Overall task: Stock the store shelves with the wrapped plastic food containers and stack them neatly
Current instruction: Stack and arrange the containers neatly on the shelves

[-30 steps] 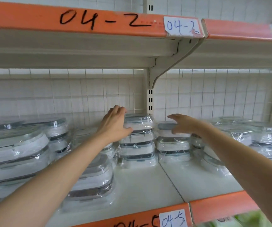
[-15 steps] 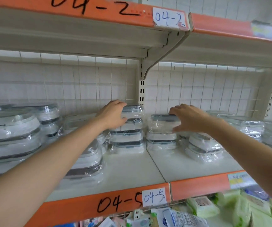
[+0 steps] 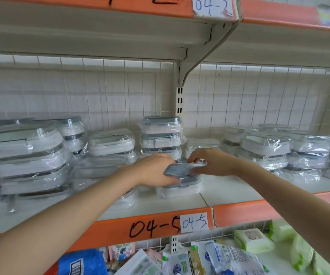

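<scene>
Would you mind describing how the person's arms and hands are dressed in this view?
Both forearms are bare as far as the frame shows, with no sleeves in view. The left hand and right hand wear no gloves, and no rings, watch or bracelets are visible on either wrist.

- On the orange front strip of the lower shelf (image 3: 108, 227), lower middle of the frame, black marker writing reads "04-5"
- Just right of it, a white paper label (image 3: 194, 223) reads "04-5" in blue pen
- At the top middle, a white paper label (image 3: 212, 6) on the upper orange strip (image 3: 279, 12) reads "04-2"
- Print on the packages at the bottom edge is too blurred to read
</scene>
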The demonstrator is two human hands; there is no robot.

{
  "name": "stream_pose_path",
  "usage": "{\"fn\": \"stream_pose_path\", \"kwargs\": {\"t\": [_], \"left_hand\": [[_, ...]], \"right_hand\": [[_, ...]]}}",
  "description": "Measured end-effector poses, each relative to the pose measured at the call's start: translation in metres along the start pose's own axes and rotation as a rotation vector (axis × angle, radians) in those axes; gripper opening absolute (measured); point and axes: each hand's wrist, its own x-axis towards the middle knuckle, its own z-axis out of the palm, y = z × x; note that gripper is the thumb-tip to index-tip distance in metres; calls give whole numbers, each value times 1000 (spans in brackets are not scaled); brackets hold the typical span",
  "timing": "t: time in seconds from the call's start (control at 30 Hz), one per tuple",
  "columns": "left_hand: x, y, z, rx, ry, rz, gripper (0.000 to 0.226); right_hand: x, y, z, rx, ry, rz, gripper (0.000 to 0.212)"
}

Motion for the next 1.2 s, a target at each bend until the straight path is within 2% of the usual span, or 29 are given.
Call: {"fn": "stream_pose_path", "kwargs": {"t": [0.07, 0.13, 0.27, 0.33, 0.4, 0.5, 0.6, 0.73, 0.83, 0.87, 0.93, 1.0, 1.03, 1.1, 1.2], "left_hand": [[5, 2, 7, 16, -89, 10, 69], [10, 3, 10, 52, -115, 21, 70], [15, -4, -2, 74, -94, 2, 57], [15, -10, -8, 60, -114, -6, 55], [14, -17, -10, 31, -126, -9, 53], [13, -22, -10, -4, -126, -14, 52], [12, -21, -10, -1, -129, -8, 53], [9, -23, -13, -74, -141, -19, 54], [6, -22, -16, -287, 21, -76, 55], [5, -20, -19, -350, 100, -90, 61], [4, -15, -29, -461, 181, -95, 88], [2, -10, -43, -527, 147, -73, 116], [0, -9, -50, -525, 121, -59, 122], [-6, -10, -61, -503, 128, -60, 112], [-21, -26, -77, -425, 236, -132, 87]], "right_hand": [[13, 21, -6, -59, 73, 101, 45], [27, 39, -10, -136, 84, 216, 58], [42, 59, -13, -228, -87, 376, 92], [47, 61, -12, -302, -144, 411, 98], [52, 63, -10, -330, -158, 418, 96], [56, 60, -12, -368, -114, 402, 91], [50, 47, -22, -392, -53, 366, 94], [29, 24, -47, -262, -73, 360, 89], [5, 12, -72, -154, -117, 326, 83], [-2, 8, -79, -129, -122, 300, 81], [-12, -4, -86, -75, -119, 227, 76], [-15, -18, -85, -11, -82, 129, 75], [-13, -26, -83, 33, -50, 81, 77], [-4, -38, -79, 129, 2, 12, 82], [11, -47, -76, 265, 28, -8, 98]]}}
